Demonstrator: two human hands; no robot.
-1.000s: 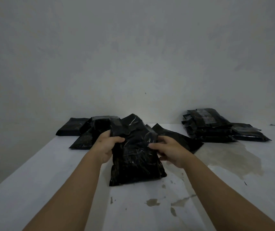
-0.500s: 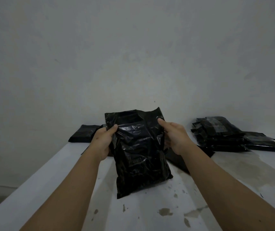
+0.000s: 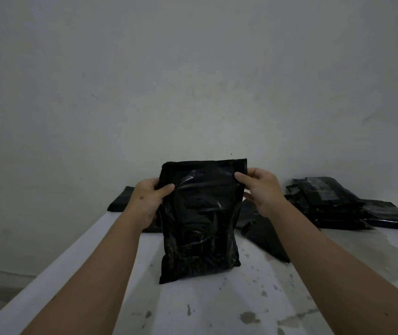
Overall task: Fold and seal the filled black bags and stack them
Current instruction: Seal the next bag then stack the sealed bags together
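Head view, the only one supplied. A filled black bag (image 3: 199, 221) stands upright on the worktop (image 3: 217, 308), its lower edge resting on the surface and its top edge raised against the wall (image 3: 193, 81). The left hand (image 3: 146, 201) grips the bag's upper left side, thumb across the front. The right hand (image 3: 262, 189) pinches the upper right corner between thumb and fingers. The top of this bag is extended flat; no fold-over is visible, and whether it is sealed cannot be told.

Finished work: a stack of black bags (image 3: 326, 204) lies at the far right of the worktop, several deep, well apart from the bag in hand. The exact count cannot be read.

Outstanding work: more black bags (image 3: 263, 235) lie loose behind and just right of the held bag, and one further bag (image 3: 119, 201) lies at the far left against the wall.

Assessment: the task is under way. The held bag appears due for folding, sealing and transfer to the stack, with the loose bags to follow.

The worktop carries dark stains (image 3: 386, 257) near the stack.
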